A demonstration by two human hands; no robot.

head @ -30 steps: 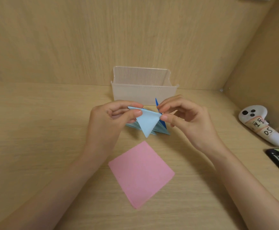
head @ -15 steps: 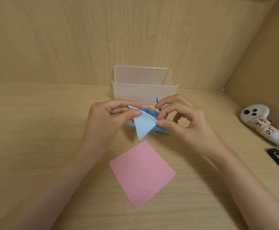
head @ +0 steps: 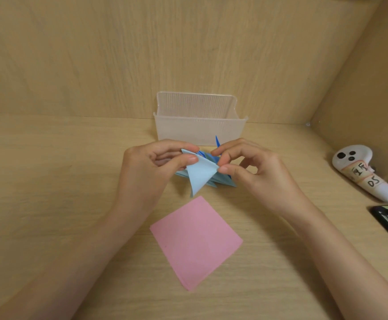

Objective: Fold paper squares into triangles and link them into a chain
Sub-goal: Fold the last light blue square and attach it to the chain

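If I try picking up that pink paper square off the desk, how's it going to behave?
The pink paper square lies flat and unfolded on the desk, so it is probably very light and floppy. With no raised edge showing, it will likely slide before a corner lifts. It looks easy to crease.

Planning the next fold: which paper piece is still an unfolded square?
The pink paper, lying flat on the desk nearest the person. The blue pieces are already folded, one light blue triangle held by both hands.

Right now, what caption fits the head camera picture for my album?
Left hand and right hand pinch a light blue paper triangle above the pink paper square, before a clear plastic box.
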